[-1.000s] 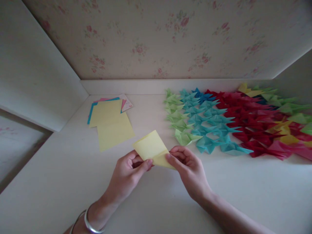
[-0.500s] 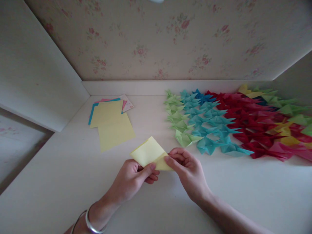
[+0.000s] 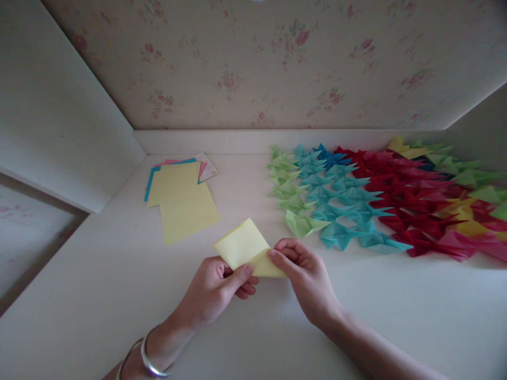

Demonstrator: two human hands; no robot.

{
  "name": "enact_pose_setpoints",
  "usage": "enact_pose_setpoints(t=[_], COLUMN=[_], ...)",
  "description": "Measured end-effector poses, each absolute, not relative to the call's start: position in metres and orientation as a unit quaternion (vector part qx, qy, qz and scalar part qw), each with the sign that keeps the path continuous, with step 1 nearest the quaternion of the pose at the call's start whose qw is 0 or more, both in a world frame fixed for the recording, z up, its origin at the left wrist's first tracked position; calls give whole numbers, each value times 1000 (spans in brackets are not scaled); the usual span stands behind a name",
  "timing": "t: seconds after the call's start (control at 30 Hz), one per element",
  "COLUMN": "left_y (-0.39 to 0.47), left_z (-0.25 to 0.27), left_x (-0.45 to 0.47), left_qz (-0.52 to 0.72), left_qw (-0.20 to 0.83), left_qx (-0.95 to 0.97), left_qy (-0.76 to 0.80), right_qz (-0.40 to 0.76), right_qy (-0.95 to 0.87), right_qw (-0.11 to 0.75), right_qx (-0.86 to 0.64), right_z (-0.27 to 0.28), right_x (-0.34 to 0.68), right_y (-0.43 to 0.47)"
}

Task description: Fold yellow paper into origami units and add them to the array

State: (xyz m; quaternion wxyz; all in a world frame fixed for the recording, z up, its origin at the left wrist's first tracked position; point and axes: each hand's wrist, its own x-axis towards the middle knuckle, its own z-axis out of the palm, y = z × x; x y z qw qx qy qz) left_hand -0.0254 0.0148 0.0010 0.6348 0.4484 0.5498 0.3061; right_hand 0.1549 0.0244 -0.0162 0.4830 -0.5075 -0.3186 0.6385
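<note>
Both hands hold a partly folded piece of pale yellow origami paper [image 3: 242, 244] above the white tabletop. My left hand [image 3: 217, 287] pinches its lower edge, thumb on top and fingers curled beneath. With thumb and bent fingers, my right hand [image 3: 301, 272] grips the right side, where a folded flap runs along the bottom. Some of the fingers are hidden behind the paper. A silver bracelet circles the left wrist.
Flat yellow sheets [image 3: 190, 214] lie at the left over blue and pink paper. Rows of folded paper cranes [image 3: 340, 211] in green, turquoise, red and yellow fill the right side. A flowered wall [image 3: 237, 63] stands behind the white table [image 3: 253, 338].
The folded paper has tilted slightly and shifted a little to the right in my hands. Both hands keep their hold and have barely moved.
</note>
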Motion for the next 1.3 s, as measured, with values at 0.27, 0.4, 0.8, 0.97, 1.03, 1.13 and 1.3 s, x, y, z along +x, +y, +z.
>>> enact_pose_setpoints(t=[0.27, 0.4, 0.8, 0.97, 1.03, 1.13, 1.3], left_y=[14, 13, 10, 13, 13, 14, 14], left_z=[-1, 1, 0, 2, 1, -1, -5], left_x=[-25, -24, -22, -23, -24, -24, -24], left_qz=[324, 339, 351, 376, 384, 394, 399], left_qw=[614, 582, 593, 590, 582, 577, 579], left_qx=[453, 480, 478, 442, 428, 411, 399], left_qy=[558, 562, 545, 562, 575, 586, 589], right_qz=[662, 698, 704, 688, 686, 686, 675], right_qy=[-310, -337, -322, -308, -299, -289, -292], right_qw=[489, 456, 457, 461, 466, 473, 499], right_qx=[-476, -438, -438, -469, -473, -472, -458], right_z=[-17, -16, -14, -14, -14, -16, -21], right_x=[156, 153, 151, 159, 162, 164, 161], right_y=[25, 20, 18, 24, 27, 28, 27])
